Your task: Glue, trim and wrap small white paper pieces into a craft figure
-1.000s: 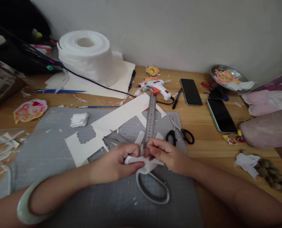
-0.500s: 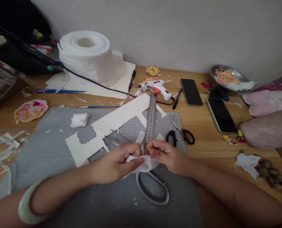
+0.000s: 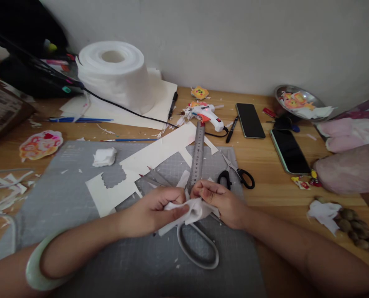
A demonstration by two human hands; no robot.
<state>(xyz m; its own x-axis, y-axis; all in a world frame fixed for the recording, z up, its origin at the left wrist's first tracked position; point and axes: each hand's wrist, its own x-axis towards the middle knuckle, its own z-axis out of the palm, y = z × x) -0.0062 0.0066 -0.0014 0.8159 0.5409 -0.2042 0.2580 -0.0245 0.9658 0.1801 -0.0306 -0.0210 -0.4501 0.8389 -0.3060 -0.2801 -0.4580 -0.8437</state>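
Both hands pinch a soft white cloth (image 3: 196, 210) over the grey cutting mat (image 3: 109, 256). My left hand (image 3: 168, 209), thumb on top, is closed on its left side; my right hand (image 3: 217, 200) grips the right side with bent fingers. Between them the cloth is bunched into a loose fold. Below it shows the handle loop of large grey scissors (image 3: 215, 260), whose blades poke out past my left hand. A clear ruler (image 3: 198, 153) lies just beyond the hands. White card with a scalloped cutout (image 3: 153, 155) rests to the left, near a folded white pad (image 3: 104, 157).
Black-handled scissors (image 3: 245, 178) lie right of the ruler. Behind are a glue gun (image 3: 212, 118), a marker (image 3: 232, 129) and a big white roll (image 3: 112, 78). Two phones (image 3: 250, 120) and a metal bowl (image 3: 279, 99) stand at the right, paper scraps (image 3: 7, 190) at the left.
The cloth between my hands has folded up more and hangs lower on the left. The large scissors have shifted slightly, and my right hand has turned a little.
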